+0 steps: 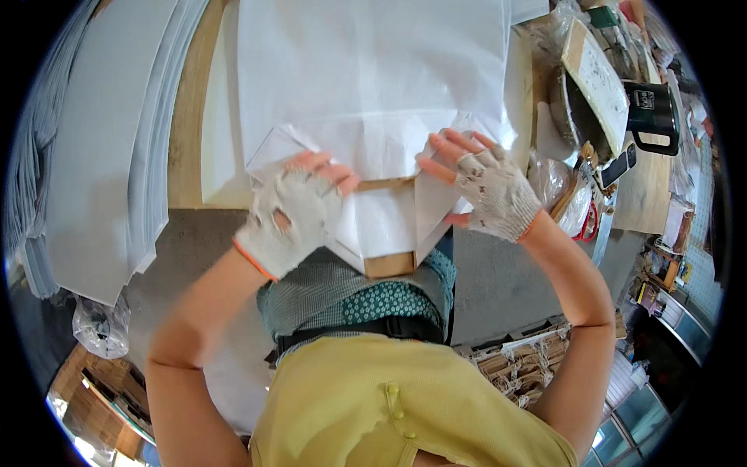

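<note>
A large white paper bag (373, 70) lies flat on the table before me, its near end opened out into folded flaps. Brown inner paper shows in strips there, and the near flap (381, 222) hangs past the table edge toward my waist. On the left corner fold rests my left hand (296, 206), in a worn fingerless glove, its fingers stretched out and slightly blurred. My right hand (498, 183), gloved the same way, has its fingers spread over the right corner fold. Neither hand closes round anything; the undersides of both are hidden.
Stacked white sheets (101, 156) stand at the left, with a clear plastic bag (101, 327) below them. To the right are a tilted white-topped board (595, 86), a black mug (654, 117), a phone (618, 165) and red-handled scissors (589, 222). Brown bundles (513, 362) lie lower right.
</note>
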The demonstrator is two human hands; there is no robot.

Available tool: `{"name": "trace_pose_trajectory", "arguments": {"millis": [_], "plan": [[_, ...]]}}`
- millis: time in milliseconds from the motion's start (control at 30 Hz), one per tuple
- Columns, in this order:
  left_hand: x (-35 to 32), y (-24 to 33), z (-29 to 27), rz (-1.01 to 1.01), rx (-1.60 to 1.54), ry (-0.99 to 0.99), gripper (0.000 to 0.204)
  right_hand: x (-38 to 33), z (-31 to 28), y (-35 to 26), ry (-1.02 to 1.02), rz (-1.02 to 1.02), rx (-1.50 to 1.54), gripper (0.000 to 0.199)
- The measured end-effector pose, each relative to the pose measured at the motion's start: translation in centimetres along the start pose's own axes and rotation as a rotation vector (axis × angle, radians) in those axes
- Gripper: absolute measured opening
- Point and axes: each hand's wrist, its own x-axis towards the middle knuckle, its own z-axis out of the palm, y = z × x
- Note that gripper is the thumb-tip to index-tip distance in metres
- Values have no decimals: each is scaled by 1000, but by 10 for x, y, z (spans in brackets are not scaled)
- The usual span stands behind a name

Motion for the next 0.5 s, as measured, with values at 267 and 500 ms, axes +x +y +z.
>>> {"name": "trace_pose_trajectory", "arguments": {"millis": [267, 500], "plan": [[12, -24, -15, 54, -62, -74, 33, 8, 29, -7, 241, 124, 585, 24], [46, -28, 21, -252, -7, 174, 24, 33, 64, -7, 546, 461, 529, 20]]}}
